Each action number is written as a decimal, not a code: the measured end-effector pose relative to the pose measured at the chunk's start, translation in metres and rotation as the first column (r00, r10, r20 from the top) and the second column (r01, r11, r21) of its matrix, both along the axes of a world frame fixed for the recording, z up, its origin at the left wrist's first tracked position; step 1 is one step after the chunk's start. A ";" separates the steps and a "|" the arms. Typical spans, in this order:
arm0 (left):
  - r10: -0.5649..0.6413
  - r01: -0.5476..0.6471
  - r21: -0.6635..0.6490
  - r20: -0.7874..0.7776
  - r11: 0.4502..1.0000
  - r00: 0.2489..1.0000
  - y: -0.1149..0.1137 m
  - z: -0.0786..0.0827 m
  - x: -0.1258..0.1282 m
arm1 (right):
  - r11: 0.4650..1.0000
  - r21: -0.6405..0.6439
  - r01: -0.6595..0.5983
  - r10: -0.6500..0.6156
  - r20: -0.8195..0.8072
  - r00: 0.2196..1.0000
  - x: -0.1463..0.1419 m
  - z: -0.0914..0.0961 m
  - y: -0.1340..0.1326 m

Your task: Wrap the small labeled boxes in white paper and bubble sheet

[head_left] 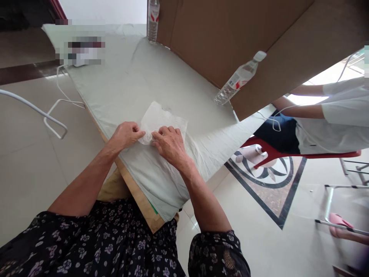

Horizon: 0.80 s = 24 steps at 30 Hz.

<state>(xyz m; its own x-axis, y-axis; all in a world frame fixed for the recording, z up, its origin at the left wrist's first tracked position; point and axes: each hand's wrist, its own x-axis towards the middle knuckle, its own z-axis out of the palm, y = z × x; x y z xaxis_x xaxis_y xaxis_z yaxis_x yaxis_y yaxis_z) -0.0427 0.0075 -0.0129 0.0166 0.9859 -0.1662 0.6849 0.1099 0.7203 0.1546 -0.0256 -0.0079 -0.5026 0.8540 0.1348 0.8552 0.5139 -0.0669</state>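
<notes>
A crumpled white sheet of thin paper or cloth (161, 117) lies on a table covered with pale green fabric (129, 77). My left hand (127, 134) pinches the sheet's near left edge with fingers closed. My right hand (170, 144) rests on the sheet's near edge, fingers curled and pressed onto it. The two hands almost touch each other at the sheet's near corner.
Two plastic water bottles stand against a large cardboard panel (230, 42): one at the far end (152, 19), one nearer (239, 79). Another person in a white shirt (331, 115) sits on a red chair (288, 154) at the right. White cable (63, 96) hangs at the left.
</notes>
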 end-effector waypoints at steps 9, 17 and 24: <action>-0.021 -0.008 0.128 0.223 0.992 0.975 -0.012 0.001 0.040 | 0.998 -0.037 0.047 -0.054 -0.213 0.976 0.003 -0.007 -0.009; -0.350 0.328 0.156 0.137 0.932 0.927 -0.018 0.005 0.022 | 0.999 -0.037 0.018 -0.031 -0.390 0.920 0.011 -0.016 -0.025; -0.387 0.409 0.353 -0.135 0.841 0.912 -0.018 -0.010 0.025 | 0.978 0.052 0.203 -0.133 -0.594 0.793 0.031 -0.021 -0.040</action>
<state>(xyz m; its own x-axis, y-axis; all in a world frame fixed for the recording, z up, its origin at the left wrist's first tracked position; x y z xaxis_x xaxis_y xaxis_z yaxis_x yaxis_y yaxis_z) -0.0181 -0.0107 -0.0225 0.4224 0.8858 0.1920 0.6531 -0.4443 0.6132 0.1857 -0.0657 -0.0286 -0.1483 0.8802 0.4509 0.7445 0.3994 -0.5350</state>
